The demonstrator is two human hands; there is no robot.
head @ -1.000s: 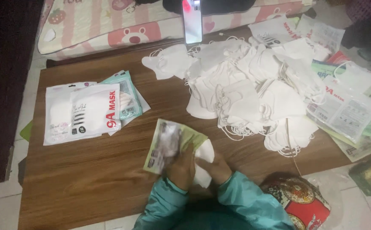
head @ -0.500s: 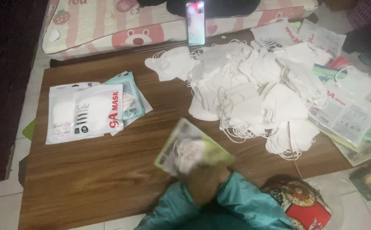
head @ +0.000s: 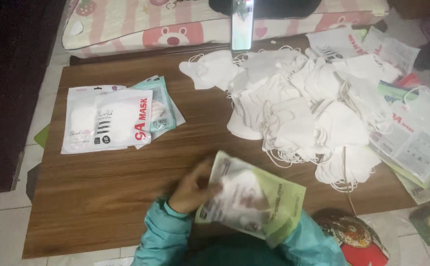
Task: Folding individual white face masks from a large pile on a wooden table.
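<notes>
Green mask packet (head: 254, 199): held flat and tilted above the near edge of the wooden table (head: 101, 197), white masks visible inside. Left hand (head: 193, 189): fingers curled onto the packet's left edge, grasping it. Right hand: hidden beneath the packet; grip cannot be told. Loose white masks (head: 299, 113): heaped far right. Sealed packets (head: 109, 118): stacked far left. Phone (head: 241, 24): upright at the table's back edge.

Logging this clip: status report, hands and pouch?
Left hand grips green pouch. Right hand hidden behind pouch. Loose white masks piled apart, nothing blocking.
</notes>
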